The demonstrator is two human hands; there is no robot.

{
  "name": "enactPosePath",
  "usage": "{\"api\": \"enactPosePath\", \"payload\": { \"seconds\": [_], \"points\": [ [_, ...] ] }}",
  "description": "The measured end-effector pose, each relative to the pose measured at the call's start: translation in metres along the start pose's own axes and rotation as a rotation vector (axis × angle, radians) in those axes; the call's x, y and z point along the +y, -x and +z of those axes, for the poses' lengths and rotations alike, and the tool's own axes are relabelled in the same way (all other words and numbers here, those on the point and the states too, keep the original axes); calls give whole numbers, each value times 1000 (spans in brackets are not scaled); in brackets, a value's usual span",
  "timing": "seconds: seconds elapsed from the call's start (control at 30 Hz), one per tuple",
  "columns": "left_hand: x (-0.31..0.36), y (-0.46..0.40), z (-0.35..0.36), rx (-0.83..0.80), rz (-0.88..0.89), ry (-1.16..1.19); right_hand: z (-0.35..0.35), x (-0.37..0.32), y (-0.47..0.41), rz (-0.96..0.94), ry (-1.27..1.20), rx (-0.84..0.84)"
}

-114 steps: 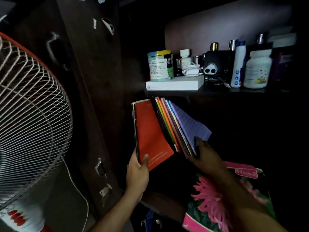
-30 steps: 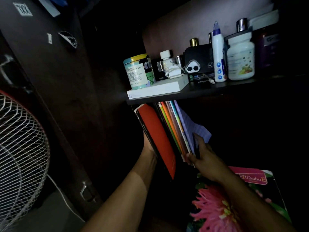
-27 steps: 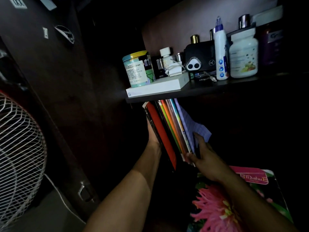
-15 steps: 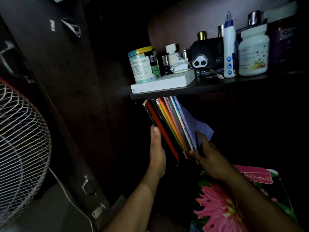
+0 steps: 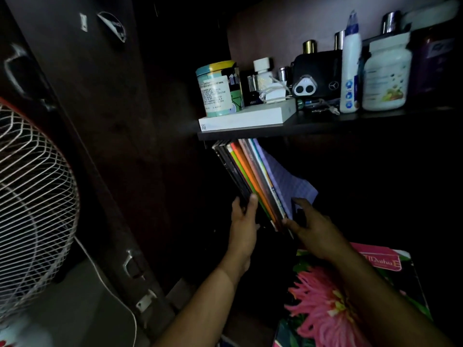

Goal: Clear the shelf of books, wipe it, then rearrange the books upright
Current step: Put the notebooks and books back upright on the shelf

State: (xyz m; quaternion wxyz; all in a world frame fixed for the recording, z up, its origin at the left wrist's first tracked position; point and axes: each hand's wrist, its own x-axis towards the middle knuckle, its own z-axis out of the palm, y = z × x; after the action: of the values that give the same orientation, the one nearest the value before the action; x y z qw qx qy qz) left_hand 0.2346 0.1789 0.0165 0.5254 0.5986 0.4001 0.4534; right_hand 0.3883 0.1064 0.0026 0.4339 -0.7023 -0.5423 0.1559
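**Both hands on a leaning row of books under the upper shelf**

Dim cupboard, one head view. A row of thin books (image 5: 253, 179) stands in the dark compartment under the upper shelf (image 5: 350, 122), tops tilted left, bottoms right. Spines are narrow and flat: dark ones on the left, then green, orange, brown, pale. A lilac cover with a fine grid pattern fans out on the right side.

Left hand (image 5: 244, 229): fingers curled round the lower edge of the dark left-most books, thumb tip lying on their front face. The row rises straight up from these fingers. How hard the grip is cannot be told in the dark.

Right hand (image 5: 313, 229): placed at the right end of the row, fingers bent against the bottom corner of the pale books and the lilac cover, one finger up along the cover. The books sit between the two hands, touching both.

Just below the right forearm lies a glossy flower-print book (image 5: 350, 296), flat, with a pink bloom and a pink label.

Above the fingers, the upper shelf carries a flat white box (image 5: 250, 117), a round tin (image 5: 216, 88) standing on it, a white plastic jar (image 5: 385, 76) and a slim white bottle (image 5: 350, 63).

Well left of the left hand: a wire fan guard (image 5: 32, 196), white, ribbed, with a thin cord.
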Motion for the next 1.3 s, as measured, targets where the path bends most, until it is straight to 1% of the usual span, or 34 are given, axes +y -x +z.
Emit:
{"api": "enactPosePath", "payload": {
  "seconds": [0.03, 0.07, 0.1, 0.2, 0.23, 0.27, 0.3, 0.37, 0.4, 0.5, 0.53, 0.67, 0.77, 0.9, 1.0, 1.03, 1.07, 1.1, 1.2, 1.3],
  "points": [
    [-6, 11, -4, 56, 47, -98, 0, 0, 0, 3, 7, 0],
    [-8, 23, -7, 72, 103, -227, 0, 1, -1, 8, 10, -11],
    [-7, 37, -7, 31, 151, -378, 0, 1, -1, 11, 11, -35],
    [4, 94, 1, -342, 250, -866, -10, 4, -2, -5, 40, -159],
    [9, 108, 4, -410, 267, -1012, -17, 5, -3, -14, 27, -189],
    [14, 118, 6, -438, 263, -1108, -26, 8, -1, -12, -18, -200],
    [17, 118, 8, -449, 244, -1132, -35, 10, 0, 1, -68, -197],
    [26, 111, 12, -484, 184, -1062, -51, 15, 4, 11, -114, -183],
    [29, 105, 14, -506, 144, -985, -56, 17, 6, 7, -113, -186],
    [26, 102, 11, -515, -1, -596, -61, 19, 10, 3, -182, -196],
    [24, 104, 6, -498, -17, -482, -62, 18, 10, 12, -215, -186],
    [31, 104, -30, -367, 58, -279, -59, 11, 9, 17, -315, -85],
    [50, 98, -61, -210, 113, -142, -42, 7, 7, -45, -216, -16],
    [60, 91, -84, 91, 246, -66, -17, -1, 10, -29, -15, 53],
    [55, 100, -85, 394, 434, -192, 1, -11, 15, 1, 131, 3],
    [48, 104, -83, 482, 461, -230, 7, -12, 16, -1, 187, -4],
    [42, 108, -79, 537, 456, -249, 10, -12, 17, -3, 241, 11],
    [31, 108, -77, 551, 417, -255, 12, -11, 15, -2, 281, 48],
    [5, 99, -75, 504, 325, -318, 16, -8, 4, 9, 375, 147],
    [-7, 87, -77, 509, 269, -302, 20, -3, -15, -36, 576, 195]
  ]
}}
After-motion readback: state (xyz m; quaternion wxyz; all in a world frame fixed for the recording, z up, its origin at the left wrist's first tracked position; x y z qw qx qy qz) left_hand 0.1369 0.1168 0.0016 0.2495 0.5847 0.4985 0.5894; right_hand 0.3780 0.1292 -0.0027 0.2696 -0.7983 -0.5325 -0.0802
